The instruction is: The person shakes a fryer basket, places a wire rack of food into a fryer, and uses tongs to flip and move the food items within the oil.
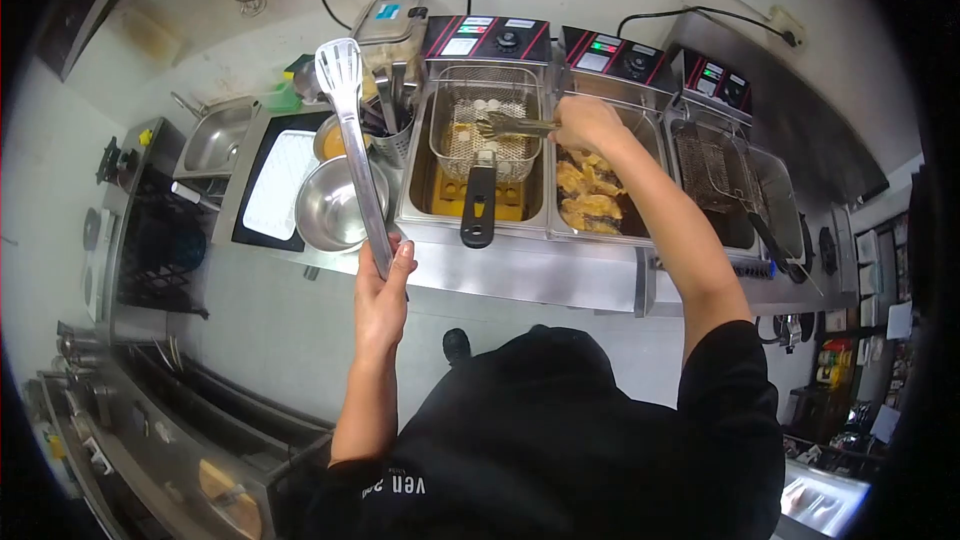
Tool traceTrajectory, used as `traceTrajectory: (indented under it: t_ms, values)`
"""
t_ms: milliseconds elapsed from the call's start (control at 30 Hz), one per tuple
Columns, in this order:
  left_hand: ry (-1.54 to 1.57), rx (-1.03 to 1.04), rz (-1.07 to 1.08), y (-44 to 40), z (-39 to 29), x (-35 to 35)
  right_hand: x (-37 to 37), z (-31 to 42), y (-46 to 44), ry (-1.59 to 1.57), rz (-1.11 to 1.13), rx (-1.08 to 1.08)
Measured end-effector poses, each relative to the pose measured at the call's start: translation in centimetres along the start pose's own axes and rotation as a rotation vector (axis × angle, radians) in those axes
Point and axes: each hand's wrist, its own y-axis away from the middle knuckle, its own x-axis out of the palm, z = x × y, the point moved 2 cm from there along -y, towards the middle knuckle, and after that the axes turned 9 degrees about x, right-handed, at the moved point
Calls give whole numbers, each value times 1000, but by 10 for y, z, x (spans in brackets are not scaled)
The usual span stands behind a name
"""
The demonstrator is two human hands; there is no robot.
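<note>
My left hand (382, 298) is wrapped round the handle of a long metal slotted spatula (352, 135), held upright with its head up. My right hand (588, 124) grips metal tongs (525, 126), which point left over the left fryer basket (487, 90). Small pale pieces lie in that basket, which has a black handle (480, 208) and sits above yellowish oil (445, 202). Below my right hand, golden battered pieces (590, 208) lie in the middle fryer. Whether the tongs' tips hold anything I cannot make out.
A wire basket (712, 168) sits in the right fryer. Left of the fryers stand a steel bowl (318, 225), a utensil holder (393, 147), a white tray (278, 185) and a sink (217, 138). The steel counter edge (540, 265) runs in front of me.
</note>
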Motion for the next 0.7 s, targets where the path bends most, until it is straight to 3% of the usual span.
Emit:
traceTrajectory:
  t_ms: [433, 633, 667, 700]
  values:
    - [5, -1, 8, -12, 2, -24, -2, 9, 3, 54, -26, 49]
    - [25, 16, 69, -25, -2, -25, -37, -21, 71, -33, -129, 151]
    - [38, 22, 83, -27, -2, -26, -39, -33, 92, -94, -261, 14]
    - [39, 17, 90, -30, -2, -28, -56, -26, 123, -160, -175, 147]
